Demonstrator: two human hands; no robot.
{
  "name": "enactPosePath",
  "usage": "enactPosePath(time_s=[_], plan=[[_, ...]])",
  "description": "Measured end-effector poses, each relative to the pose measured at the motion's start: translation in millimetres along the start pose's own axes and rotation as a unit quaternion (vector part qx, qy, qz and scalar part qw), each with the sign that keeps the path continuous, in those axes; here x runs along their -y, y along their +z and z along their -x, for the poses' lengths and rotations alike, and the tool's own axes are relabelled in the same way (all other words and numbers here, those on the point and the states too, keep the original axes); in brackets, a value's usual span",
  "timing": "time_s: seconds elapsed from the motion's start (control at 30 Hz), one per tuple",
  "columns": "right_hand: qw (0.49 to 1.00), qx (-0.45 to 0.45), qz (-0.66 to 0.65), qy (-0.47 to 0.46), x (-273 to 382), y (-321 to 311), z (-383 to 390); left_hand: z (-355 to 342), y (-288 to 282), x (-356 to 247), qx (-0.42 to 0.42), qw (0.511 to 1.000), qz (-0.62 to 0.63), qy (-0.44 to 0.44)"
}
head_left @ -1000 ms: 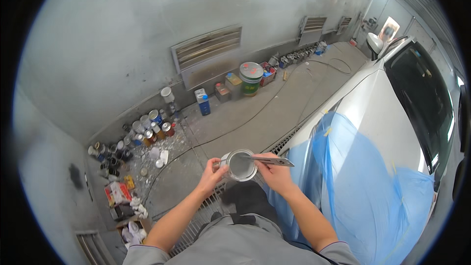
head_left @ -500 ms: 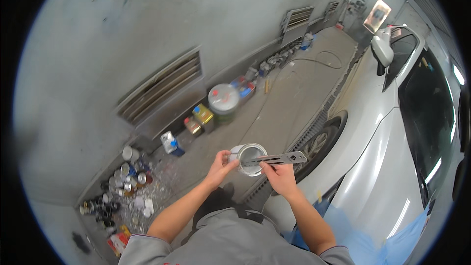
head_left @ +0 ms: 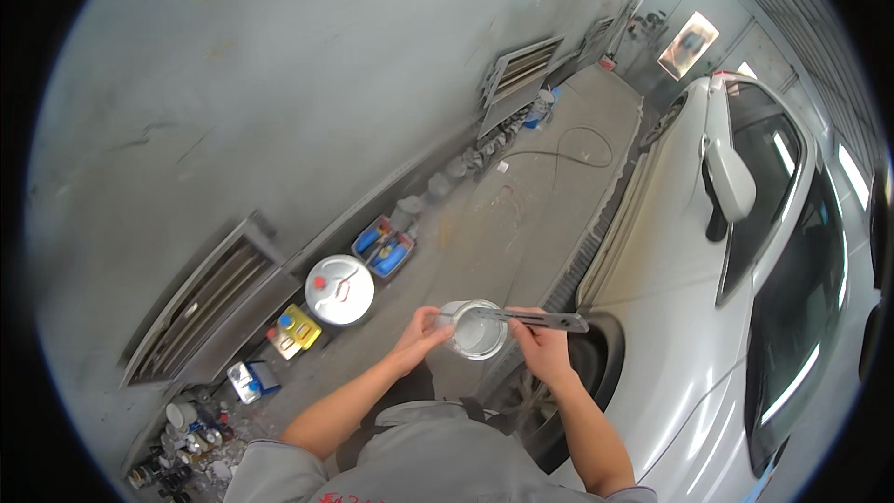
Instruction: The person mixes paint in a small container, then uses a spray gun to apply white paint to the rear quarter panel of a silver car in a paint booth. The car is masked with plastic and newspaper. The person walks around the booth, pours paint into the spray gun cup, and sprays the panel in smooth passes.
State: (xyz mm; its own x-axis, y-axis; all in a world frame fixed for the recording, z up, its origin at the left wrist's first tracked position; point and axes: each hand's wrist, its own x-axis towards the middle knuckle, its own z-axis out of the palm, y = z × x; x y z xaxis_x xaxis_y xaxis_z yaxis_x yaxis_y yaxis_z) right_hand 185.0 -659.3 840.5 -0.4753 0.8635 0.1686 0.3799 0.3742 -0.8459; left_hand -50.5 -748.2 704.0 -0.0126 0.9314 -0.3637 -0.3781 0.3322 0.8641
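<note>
My left hand (head_left: 422, 339) grips the side of a round, open-topped metal can (head_left: 458, 306). Light grey liquid (head_left: 477, 336), which looks like paint, is inside it. Between the thumb and fingers of my right hand (head_left: 543, 348) is a flat metal mixing stick (head_left: 559, 321) with slots along its length. One end of the stick reaches over the can's mouth; the other juts out to the right, past my hand. Whether its tip touches the liquid, I cannot tell. Both hands are held in front of my body, above the floor.
A silver-white car (head_left: 684, 317) fills the right side. Along the left wall stand a white-lidded drum (head_left: 340, 291), a yellow can (head_left: 300, 328), a blue-and-white can (head_left: 250, 382) and a tray (head_left: 384, 248) of blue items. Used cups (head_left: 191, 433) clutter the lower left. A hose (head_left: 610, 151) loops across the floor.
My view has moved forward along the car; its blue covering has mostly left the picture. The stick lies at a slightly different angle over the can. Both hands keep their hold.
</note>
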Motion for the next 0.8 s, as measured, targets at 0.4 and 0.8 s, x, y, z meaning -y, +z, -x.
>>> enactPosePath(time_s=[0.4,0.8], plan=[[0.993,0.103,0.030,0.047,-148.3,-81.4,-372.8,-343.3,11.7,-120.3,-0.091,0.994,0.044,-0.027],[0.909,0.415,0.031,0.030,-472.5,-46.3,-717.0,-671.3,28.0,19.9,-0.268,0.930,0.250,0.040]])
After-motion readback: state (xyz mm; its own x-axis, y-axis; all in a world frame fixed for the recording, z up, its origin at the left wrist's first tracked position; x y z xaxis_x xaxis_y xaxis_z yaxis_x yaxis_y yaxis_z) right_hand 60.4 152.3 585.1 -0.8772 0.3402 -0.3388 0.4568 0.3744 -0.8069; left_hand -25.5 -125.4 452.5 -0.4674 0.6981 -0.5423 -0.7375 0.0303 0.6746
